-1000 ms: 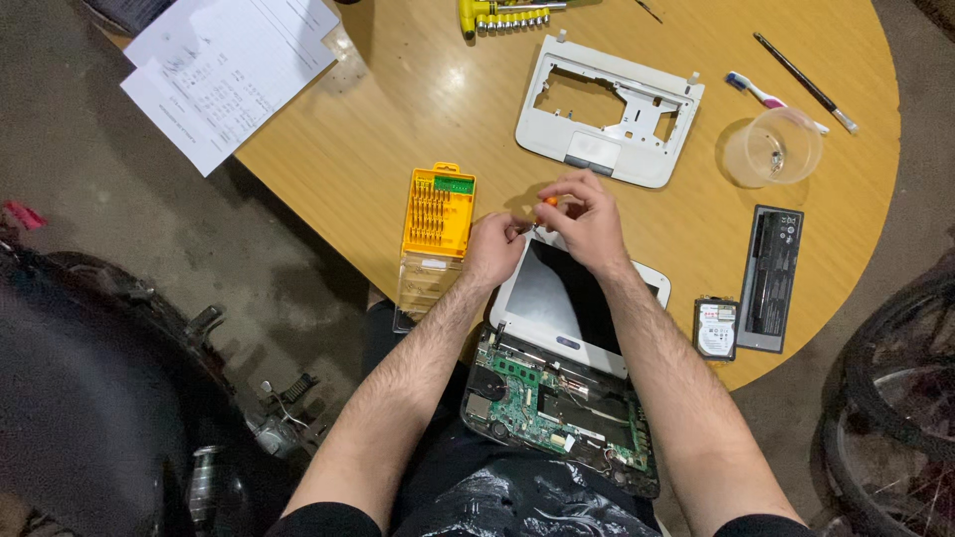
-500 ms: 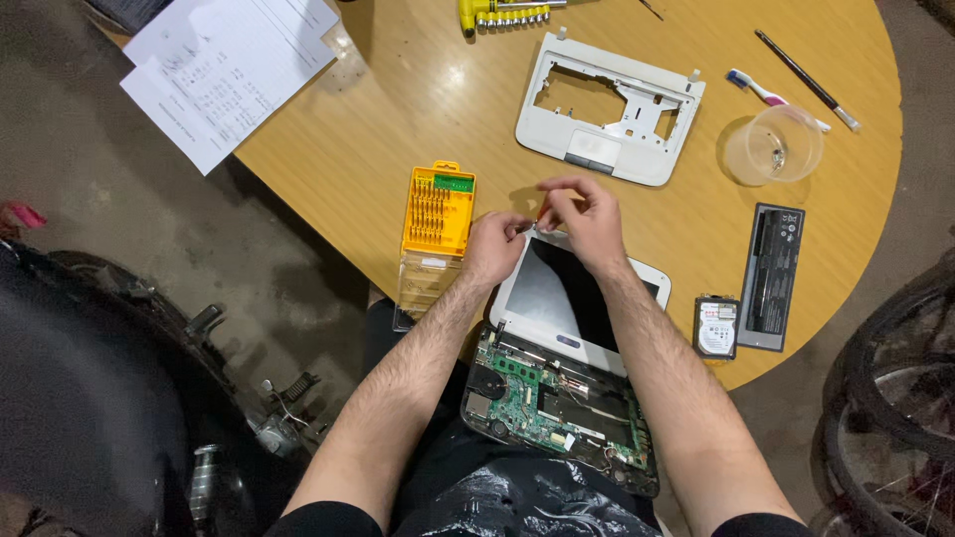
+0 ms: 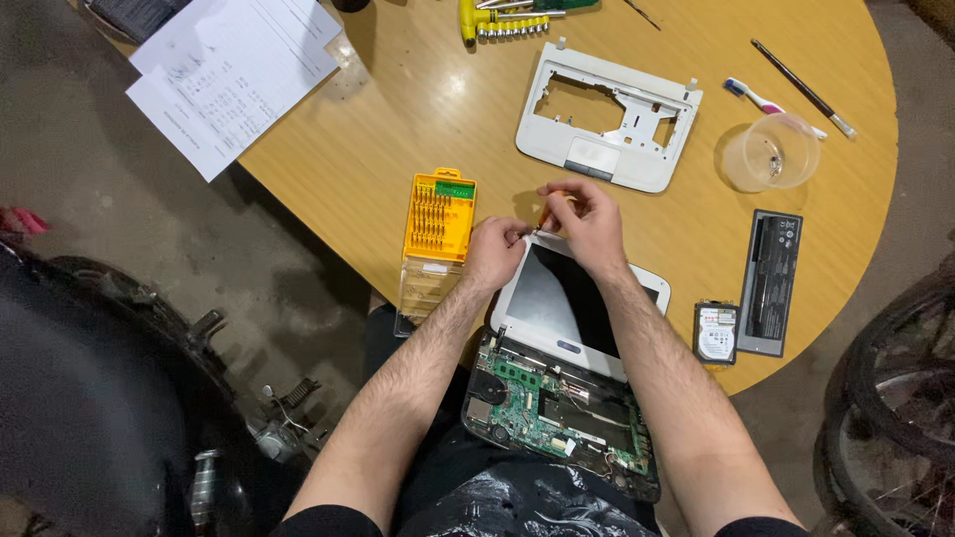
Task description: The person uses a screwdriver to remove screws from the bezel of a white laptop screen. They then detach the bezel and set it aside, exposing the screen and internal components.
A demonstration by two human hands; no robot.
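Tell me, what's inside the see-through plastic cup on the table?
Inside the clear cup a few tiny dark bits lie on the bottom, maybe screws; they are too small to tell. Nothing covers the cup, so its whole inside shows. A toothbrush lies just behind it.

We find both forearms bare and extended forward, converging at the wrists. Our left hand (image 3: 494, 254) is curled, its fingers pinched together at the tips. Our right hand (image 3: 589, 221) sits just beyond, fingers bent and closed inward.
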